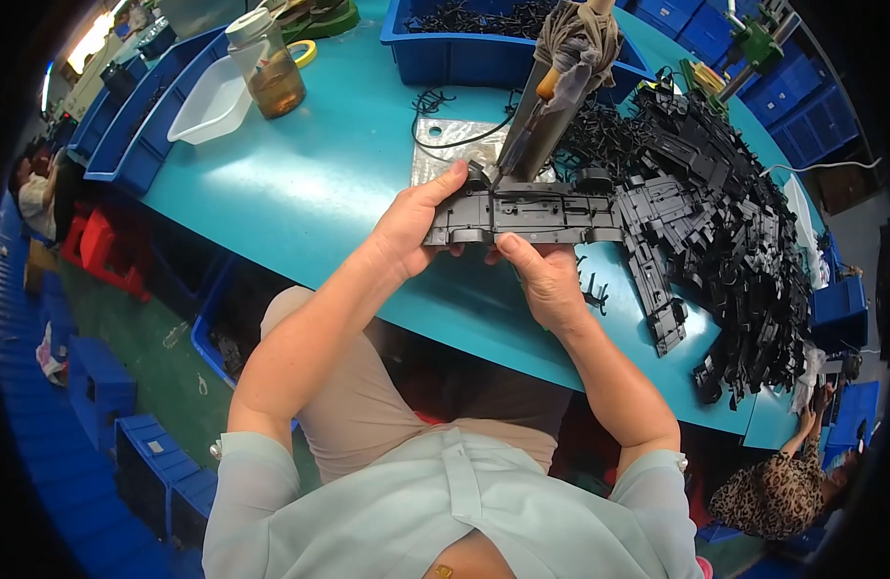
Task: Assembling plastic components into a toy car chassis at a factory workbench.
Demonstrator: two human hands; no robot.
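- Black plastic chassis (pixel 527 214), long and flat with moulded ribs, sits just above our teal table (pixel 300 193).
- Our left hand (pixel 416 227) clasps its left end.
- Our right hand (pixel 546 280) pinches its near edge.
- Beside it lies a heap of parts (pixel 725 241).

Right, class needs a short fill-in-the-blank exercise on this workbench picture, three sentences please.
1. Both hands, left hand and right hand, hold a long dark plastic ____ part.
2. The table top is coloured ____.
3. The heap of black parts lies on the person's ____ side.

Missing words: chassis; teal; right
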